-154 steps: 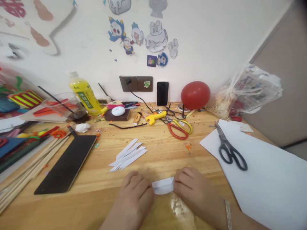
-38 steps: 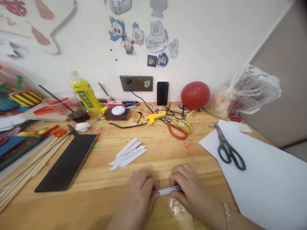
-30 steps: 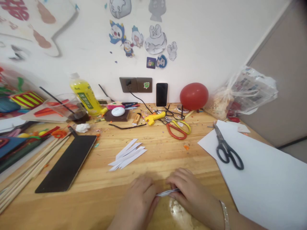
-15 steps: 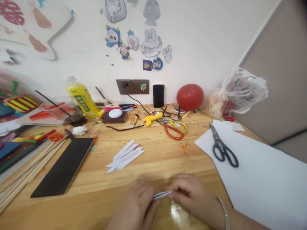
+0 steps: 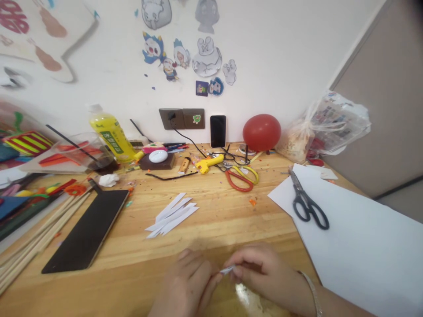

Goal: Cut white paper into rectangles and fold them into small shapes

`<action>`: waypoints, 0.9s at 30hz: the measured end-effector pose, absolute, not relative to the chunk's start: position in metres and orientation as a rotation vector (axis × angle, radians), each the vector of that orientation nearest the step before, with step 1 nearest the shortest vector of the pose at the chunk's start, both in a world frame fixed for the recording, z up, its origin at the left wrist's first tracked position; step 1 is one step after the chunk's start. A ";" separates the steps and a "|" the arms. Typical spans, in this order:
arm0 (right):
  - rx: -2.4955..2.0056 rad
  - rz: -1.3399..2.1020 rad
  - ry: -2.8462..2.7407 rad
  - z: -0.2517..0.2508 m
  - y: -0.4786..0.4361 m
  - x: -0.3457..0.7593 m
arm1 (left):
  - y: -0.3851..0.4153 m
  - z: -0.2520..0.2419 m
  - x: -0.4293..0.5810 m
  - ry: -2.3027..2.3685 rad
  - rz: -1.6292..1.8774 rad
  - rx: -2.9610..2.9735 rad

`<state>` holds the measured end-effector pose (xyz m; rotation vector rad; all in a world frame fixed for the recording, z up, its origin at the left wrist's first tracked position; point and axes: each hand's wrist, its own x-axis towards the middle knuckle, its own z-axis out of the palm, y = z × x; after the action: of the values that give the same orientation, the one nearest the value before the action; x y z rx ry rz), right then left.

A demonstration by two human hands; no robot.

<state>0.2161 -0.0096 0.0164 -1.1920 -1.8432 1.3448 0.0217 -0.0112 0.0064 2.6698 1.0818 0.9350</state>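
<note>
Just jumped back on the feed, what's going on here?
A person's right hand pinches a small, narrow piece of white paper over the wooden table. The left hand is at the paper's other end, its grip partly hidden. Beyond the left hand lies a loose pile of white paper strips. Off to the right, black-handled scissors rest on large white paper.
</note>
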 end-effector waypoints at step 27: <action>-1.011 0.913 -1.910 0.019 -0.010 0.226 | -0.013 0.000 0.003 1.138 0.970 2.369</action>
<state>0.2256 -0.0101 0.0188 -1.0109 -1.9097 0.9133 0.0029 -0.0131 0.0003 2.3690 1.1376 0.9703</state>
